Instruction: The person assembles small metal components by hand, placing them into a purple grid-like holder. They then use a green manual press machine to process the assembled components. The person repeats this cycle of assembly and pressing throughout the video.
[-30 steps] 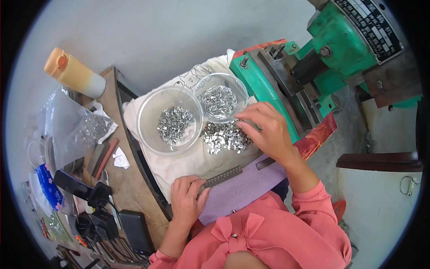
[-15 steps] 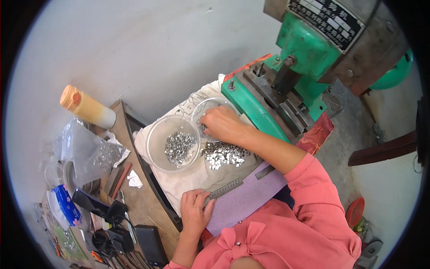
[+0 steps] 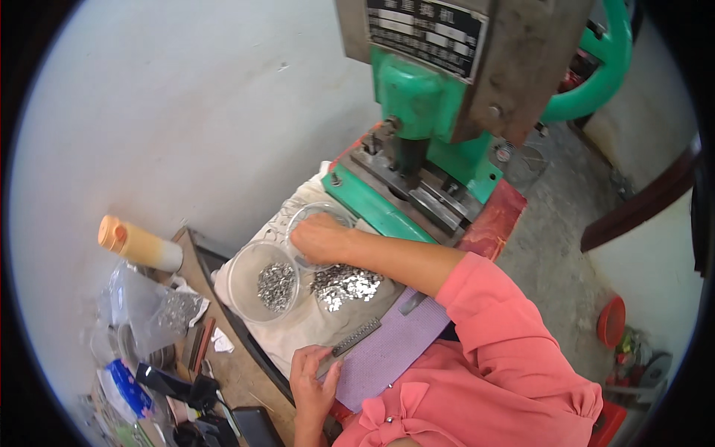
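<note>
My left hand (image 3: 313, 381) is at the lower end of a narrow dark metal strip (image 3: 357, 337), with thumb and fingers closed about that end. Small bright marks run in rows along the strip, which lies at the edge of a purple mat (image 3: 376, 365). My right hand (image 3: 320, 238) reaches down into a clear round bowl (image 3: 345, 214); its fingertips are hidden. Left of that bowl, a larger clear tub (image 3: 240, 287) holds many small silvery metal pieces (image 3: 276, 287). A loose heap of shiny flat metal pieces (image 3: 346, 285) lies on the cloth below my right wrist.
Behind the bowls stands a green press (image 3: 372, 205). A short dark metal bar (image 3: 412, 302) rests on the mat's far end. Left, a wooden table (image 3: 242, 365) carries an orange-topped bottle (image 3: 141, 244), a plastic bag (image 3: 141, 298) and a black box (image 3: 255, 426).
The whole view has shifted, bringing more of the press into sight. My right hand has sunk deeper into the clear bowl. My left hand stays at the strip's lower end.
</note>
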`<state>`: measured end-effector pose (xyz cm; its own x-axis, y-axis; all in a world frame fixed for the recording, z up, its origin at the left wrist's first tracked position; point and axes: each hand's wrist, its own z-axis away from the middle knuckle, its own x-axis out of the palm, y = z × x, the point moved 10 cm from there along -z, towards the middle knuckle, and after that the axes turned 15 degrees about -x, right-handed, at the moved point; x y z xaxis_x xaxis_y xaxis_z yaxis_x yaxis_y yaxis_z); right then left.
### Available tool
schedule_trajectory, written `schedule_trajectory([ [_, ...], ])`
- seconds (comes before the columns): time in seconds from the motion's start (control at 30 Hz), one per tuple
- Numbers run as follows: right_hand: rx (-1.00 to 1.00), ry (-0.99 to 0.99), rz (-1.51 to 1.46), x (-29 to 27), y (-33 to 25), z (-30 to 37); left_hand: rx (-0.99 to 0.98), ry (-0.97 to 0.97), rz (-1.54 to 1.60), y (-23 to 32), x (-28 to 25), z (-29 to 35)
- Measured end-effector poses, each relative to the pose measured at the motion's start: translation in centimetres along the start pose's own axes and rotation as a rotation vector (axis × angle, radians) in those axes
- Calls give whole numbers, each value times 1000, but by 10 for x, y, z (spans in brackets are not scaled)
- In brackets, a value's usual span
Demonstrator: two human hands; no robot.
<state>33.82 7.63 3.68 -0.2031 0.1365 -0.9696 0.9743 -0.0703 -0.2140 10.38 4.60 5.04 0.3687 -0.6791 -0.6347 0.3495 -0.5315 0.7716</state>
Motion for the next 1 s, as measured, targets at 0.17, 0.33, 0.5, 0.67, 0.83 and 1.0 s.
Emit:
schedule_trajectory([
  [0.17, -3, 58, -154, 5, 12, 9, 83, -36, -16, 44, -16, -6],
  [0.33, 21, 119, -266, 1, 18, 17, 131, -30, 34, 71, -24, -16],
  [0.5, 87, 223, -390, -15, 22, 29, 237, 24, 29, 96, -35, -29],
  [0.67, 203, 390, -776, -22, 52, 55, 326, 225, -8, 116, -39, -81],
  [0.83, 389, 490, -1245, -7, 56, 65, 274, 395, -104, 100, -16, -142],
  [1.0, 411, 592, -1537, -1, 71, 74, 203, 265, -71, 102, 18, -183],
])
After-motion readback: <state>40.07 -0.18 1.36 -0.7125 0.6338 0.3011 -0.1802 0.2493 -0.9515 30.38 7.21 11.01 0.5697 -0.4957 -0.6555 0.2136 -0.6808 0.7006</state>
